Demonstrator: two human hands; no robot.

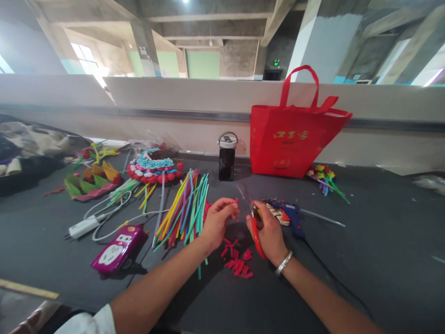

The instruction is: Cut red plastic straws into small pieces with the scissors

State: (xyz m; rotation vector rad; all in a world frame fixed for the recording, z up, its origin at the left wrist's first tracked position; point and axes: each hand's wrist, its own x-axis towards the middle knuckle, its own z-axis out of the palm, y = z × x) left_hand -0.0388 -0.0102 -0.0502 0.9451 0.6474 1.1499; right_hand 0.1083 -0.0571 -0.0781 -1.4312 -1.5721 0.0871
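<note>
Head view | left hand [219,221]: fingertips pinched together on a small red strip [237,202] | right hand [270,234]: fingers curled around orange-red-handled scissors [257,239], blades blurred | loose heap of short red pieces [239,266] on the black tabletop [215,306], seemingly already cut | held strip seems unfinished; amount left unclear
</note>
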